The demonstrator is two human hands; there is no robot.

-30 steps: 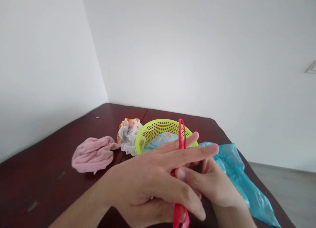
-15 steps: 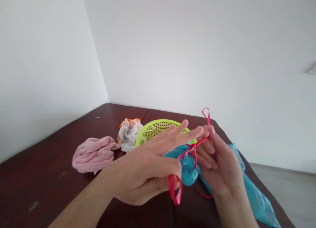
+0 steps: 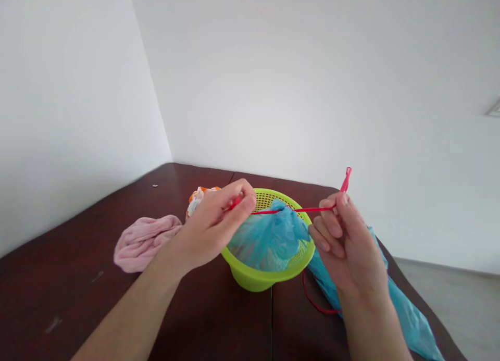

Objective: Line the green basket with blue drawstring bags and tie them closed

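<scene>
Both hands pinched shut on the red string (image 3: 291,210) — left hand (image 3: 216,223) on one end, right hand (image 3: 344,241) on the other, fingers (image 3: 242,202) closed tight. String runs taut around the gathered neck of the blue plastic bag (image 3: 269,236), over the green mesh basket (image 3: 269,275) on the desk (image 3: 78,298). Best pull level and evenly — film's thin, crinkly, could tear.
</scene>
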